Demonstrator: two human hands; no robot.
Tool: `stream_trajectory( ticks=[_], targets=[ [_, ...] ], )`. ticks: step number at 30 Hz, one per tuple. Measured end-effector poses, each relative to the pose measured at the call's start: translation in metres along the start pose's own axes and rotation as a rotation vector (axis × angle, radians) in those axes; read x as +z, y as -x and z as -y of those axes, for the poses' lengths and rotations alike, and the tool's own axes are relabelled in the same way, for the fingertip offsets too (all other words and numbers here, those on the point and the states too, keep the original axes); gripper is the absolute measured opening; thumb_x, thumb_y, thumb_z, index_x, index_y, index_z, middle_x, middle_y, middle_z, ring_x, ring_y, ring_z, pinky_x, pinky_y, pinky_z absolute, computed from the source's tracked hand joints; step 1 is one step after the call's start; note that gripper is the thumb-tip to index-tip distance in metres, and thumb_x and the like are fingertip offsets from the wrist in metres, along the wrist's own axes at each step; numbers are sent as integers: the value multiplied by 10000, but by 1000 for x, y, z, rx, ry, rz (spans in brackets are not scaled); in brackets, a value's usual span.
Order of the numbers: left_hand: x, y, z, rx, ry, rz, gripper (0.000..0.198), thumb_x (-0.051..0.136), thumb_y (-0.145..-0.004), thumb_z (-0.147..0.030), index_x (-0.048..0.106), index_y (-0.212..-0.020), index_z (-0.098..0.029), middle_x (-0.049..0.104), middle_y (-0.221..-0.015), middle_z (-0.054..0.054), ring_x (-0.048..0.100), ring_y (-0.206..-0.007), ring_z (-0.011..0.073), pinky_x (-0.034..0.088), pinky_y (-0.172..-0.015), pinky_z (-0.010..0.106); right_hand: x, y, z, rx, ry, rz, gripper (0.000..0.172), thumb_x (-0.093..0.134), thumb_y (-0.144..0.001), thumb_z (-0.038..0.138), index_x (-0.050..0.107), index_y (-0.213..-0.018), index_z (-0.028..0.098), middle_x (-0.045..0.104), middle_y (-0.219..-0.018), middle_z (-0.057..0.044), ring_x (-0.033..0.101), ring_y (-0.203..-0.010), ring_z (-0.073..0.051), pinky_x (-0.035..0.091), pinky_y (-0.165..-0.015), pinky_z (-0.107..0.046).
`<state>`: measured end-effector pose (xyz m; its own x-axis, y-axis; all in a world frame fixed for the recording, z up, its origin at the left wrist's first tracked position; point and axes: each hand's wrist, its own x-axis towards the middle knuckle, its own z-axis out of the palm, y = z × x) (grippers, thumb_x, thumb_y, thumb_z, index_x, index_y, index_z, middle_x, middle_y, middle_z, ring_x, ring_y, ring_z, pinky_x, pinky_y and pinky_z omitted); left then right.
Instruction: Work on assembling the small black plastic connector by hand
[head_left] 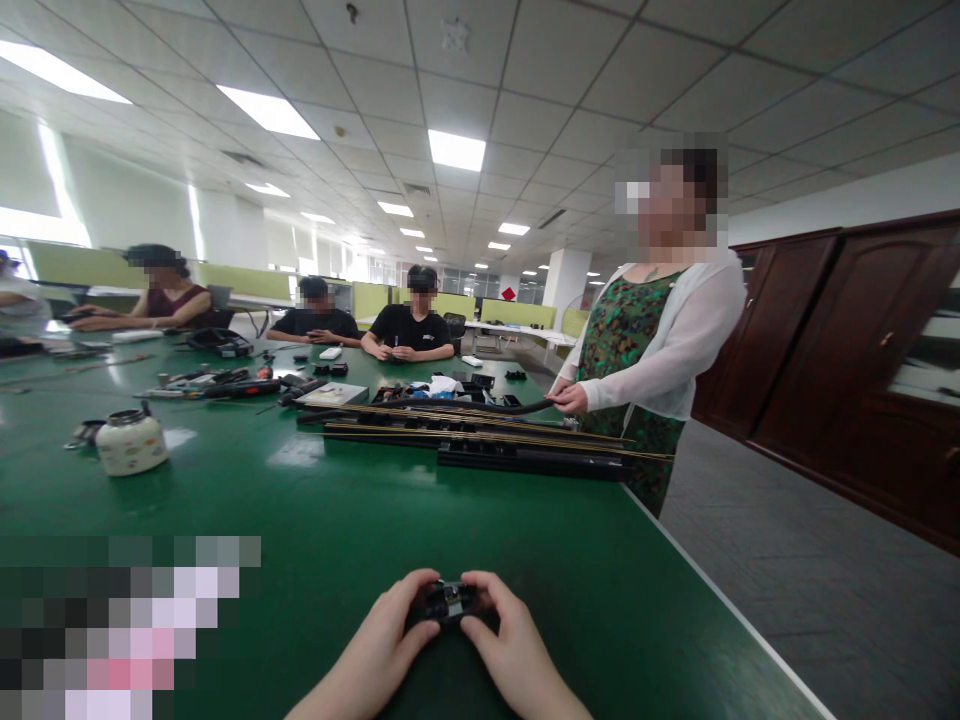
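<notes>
Both my hands hold one small black device [450, 601] low over the near part of the green table [315, 560]. It has a dark casing with a small shiny, light-coloured part at its middle; its exact kind is too small to make out. My left hand [397, 625] pinches its left end between thumb and fingers. Its right end is gripped the same way by my right hand [504, 630]. The thumbs lie on the near side, and the fingertips wrap over the far side.
Long black rails [525, 458] with thin brass-coloured rods lie across the table ahead. A cream-coloured pot [133, 442] stands at left, tools [225, 383] behind it. A standing person [637, 330] at right holds a black strip [495, 406]. Other people sit along the far side.
</notes>
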<state>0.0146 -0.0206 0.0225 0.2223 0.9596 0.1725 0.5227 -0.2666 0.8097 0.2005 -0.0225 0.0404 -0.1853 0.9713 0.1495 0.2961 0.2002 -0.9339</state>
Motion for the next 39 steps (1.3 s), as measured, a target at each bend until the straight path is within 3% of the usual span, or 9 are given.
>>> stream_trajectory(
  ticks=[6,15,21,32,39],
  targets=[
    [6,-3,4,-47,153,8,468,487,-744,-145,416,-1199,-229,627,-1052,25,582,-940,159,403,-925,310,2,0,-2,-23,-20,-9,345,555,-683,162,595,-1017,239,642,-1028,-31,578,-964,-215,415,-893,-333],
    [9,-7,7,-64,470,-42,407,591,-681,-147,528,-1072,-243,630,-1066,40,556,-1039,227,363,-964,347,4,-2,-6,-63,50,-24,371,545,-684,143,578,-1042,236,622,-1069,-35,561,-1002,-211,417,-908,-339],
    [6,-5,3,-66,607,14,379,599,-702,-148,531,-1063,-243,640,-1067,41,565,-1044,226,385,-949,337,5,-3,-9,-33,59,-12,401,551,-699,166,556,-1092,242,604,-1124,-35,546,-1048,-213,412,-921,-339],
    [4,-6,1,-129,645,7,402,605,-676,-138,525,-1058,-235,632,-1087,43,584,-1009,225,405,-923,332,7,-5,-12,-19,67,-5,422,562,-709,203,543,-1130,234,592,-1165,-48,533,-1080,-224,409,-933,-351],
    [5,-5,4,-91,604,32,392,564,-693,-138,490,-1065,-241,621,-1088,34,568,-1034,214,400,-930,326,7,-4,-13,-28,72,4,425,556,-713,208,539,-1136,235,583,-1175,-53,527,-1086,-225,408,-931,-351]
  ],
)
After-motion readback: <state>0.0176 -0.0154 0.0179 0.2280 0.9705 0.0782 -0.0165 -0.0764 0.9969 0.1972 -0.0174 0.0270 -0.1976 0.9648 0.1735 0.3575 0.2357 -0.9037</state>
